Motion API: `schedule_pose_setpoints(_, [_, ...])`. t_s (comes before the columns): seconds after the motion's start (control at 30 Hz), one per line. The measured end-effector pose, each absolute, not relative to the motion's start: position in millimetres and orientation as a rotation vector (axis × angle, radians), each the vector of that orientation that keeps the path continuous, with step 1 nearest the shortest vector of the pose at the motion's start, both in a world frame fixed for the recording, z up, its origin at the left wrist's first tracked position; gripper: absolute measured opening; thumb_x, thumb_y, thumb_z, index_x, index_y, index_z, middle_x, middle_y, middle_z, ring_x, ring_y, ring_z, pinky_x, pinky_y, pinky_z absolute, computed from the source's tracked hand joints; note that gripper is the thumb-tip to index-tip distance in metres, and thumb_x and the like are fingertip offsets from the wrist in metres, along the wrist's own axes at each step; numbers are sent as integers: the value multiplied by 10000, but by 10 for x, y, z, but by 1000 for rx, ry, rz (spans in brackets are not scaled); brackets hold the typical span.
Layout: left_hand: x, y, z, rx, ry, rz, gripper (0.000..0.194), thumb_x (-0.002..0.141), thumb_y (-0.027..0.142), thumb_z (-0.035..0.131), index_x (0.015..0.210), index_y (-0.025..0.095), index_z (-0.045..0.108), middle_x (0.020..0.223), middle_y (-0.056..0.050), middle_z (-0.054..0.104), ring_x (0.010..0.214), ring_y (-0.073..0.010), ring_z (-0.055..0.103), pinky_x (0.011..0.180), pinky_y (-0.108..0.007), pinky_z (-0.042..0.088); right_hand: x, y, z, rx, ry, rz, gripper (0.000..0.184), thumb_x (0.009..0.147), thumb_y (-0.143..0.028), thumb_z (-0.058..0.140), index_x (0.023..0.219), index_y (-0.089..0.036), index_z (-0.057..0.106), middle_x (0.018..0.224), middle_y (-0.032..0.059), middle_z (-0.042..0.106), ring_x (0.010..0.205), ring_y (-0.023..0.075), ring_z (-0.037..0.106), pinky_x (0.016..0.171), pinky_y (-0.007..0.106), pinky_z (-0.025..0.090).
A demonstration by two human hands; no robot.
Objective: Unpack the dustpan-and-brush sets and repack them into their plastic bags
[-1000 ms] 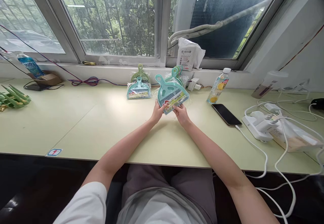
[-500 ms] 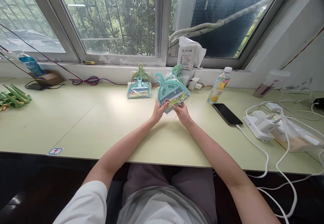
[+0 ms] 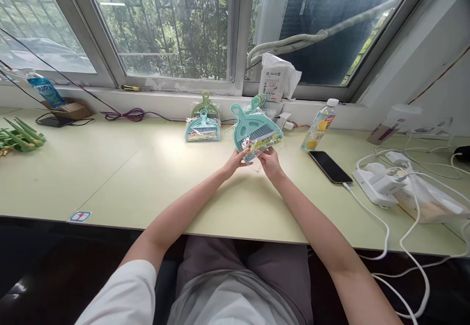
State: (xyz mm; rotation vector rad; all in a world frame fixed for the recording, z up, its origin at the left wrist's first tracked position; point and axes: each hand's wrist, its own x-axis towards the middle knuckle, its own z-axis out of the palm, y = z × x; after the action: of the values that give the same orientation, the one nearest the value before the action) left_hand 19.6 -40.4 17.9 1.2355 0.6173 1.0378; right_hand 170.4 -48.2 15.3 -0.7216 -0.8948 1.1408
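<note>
The left hand (image 3: 237, 161) is pinching the lower corner of the wrapped dustpan (image 3: 249, 123), which is leaning above the table (image 3: 157, 183); the right hand (image 3: 270, 162) is clamping its bottom edge. The slick-looking film is probably calling for even pressure. Green stalks (image 3: 22, 136) are lying far left, a phone (image 3: 330, 167) right, windows (image 3: 176, 31) rising behind.

Two hands (image 3: 235, 162) (image 3: 271, 162), one held dustpan (image 3: 258, 130)
</note>
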Motion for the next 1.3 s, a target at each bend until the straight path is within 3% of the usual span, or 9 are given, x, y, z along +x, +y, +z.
schedule_pose_setpoints(0.27, [199,-396,165,1318,681,1069,515,808,369,629,1239,206,399,1321,-116,554,1058,-233,621,905,-468,521,1713,-445,94,-806,-876,1140,420,546,-214,804,892,-216,566,902,22,704,936,223,677,772,334,580])
schedule_pose_setpoints(0.47, [193,-412,170,1316,684,1060,493,803,358,617,1213,194,400,1208,-113,623,932,-238,685,888,-487,519,1733,-370,54,-797,-854,1197,414,540,-210,841,868,-207,587,908,32,720,922,219,689,850,347,579])
schedule_pose_setpoints(0.67, [139,-289,113,1214,715,1069,496,775,245,586,1229,196,393,1163,-107,638,824,-225,704,826,-487,560,2041,-275,83,-1035,-1057,1339,329,744,-475,718,852,-177,624,819,103,731,796,248,714,817,431,581])
schedule_pose_setpoints(0.77, [64,-177,100,1110,786,1135,505,739,187,565,1219,189,410,1118,-88,648,763,-190,691,700,-401,601,2273,-291,81,-1249,-1304,985,380,844,-539,567,853,-166,642,770,129,713,754,281,706,788,492,563])
schedule_pose_setpoints(0.87, [-54,-65,115,998,872,1194,484,721,151,545,1193,165,437,1065,-81,656,681,-147,668,545,-277,581,2409,-340,72,-1288,-1578,397,286,891,-359,531,1112,-206,628,1113,133,674,1034,298,648,962,528,459])
schedule_pose_setpoints(1.0, [-208,33,131,960,910,1082,424,759,173,549,1170,99,472,921,-102,675,589,-139,654,467,-226,540,2389,-354,62,-1209,-1806,85,564,804,-158,599,1339,-304,498,1486,43,407,1380,273,347,1122,521,267])
schedule_pose_setpoints(1.07, [-243,52,120,969,923,1010,394,773,167,541,1150,67,488,861,-109,678,560,-143,649,461,-232,535,2339,-325,50,-1186,-1802,120,470,764,-181,661,1215,-306,613,1436,24,476,1387,276,326,1130,515,247])
schedule_pose_setpoints(1.17, [-240,43,88,1022,890,882,350,772,130,522,1114,58,508,820,-105,683,531,-149,645,450,-241,522,2285,-281,24,-1133,-1666,300,113,764,-302,688,865,-283,736,1202,26,653,1243,272,484,1090,489,314])
schedule_pose_setpoints(1.3, [-216,-8,59,1140,813,746,219,803,144,515,1015,88,525,769,-89,677,521,-151,647,399,-216,462,2284,-265,-16,-1128,-1505,465,144,724,-402,715,733,-260,733,966,35,690,1039,248,578,1022,464,387])
